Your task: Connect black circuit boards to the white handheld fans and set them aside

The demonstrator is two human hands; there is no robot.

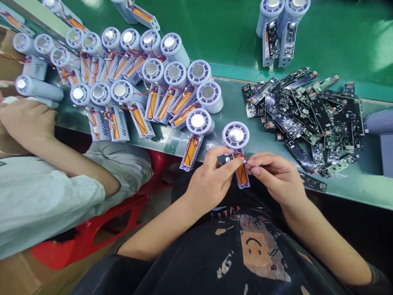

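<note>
Several fans (123, 123) left of the handled fan (236, 135) read "Speed FAN".

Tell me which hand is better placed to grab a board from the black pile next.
Probably the right hand: the circuit board pile lies on its side and nearer to it, though its fingertips are at the wires. The left hand is farther away, at the fan.
</note>
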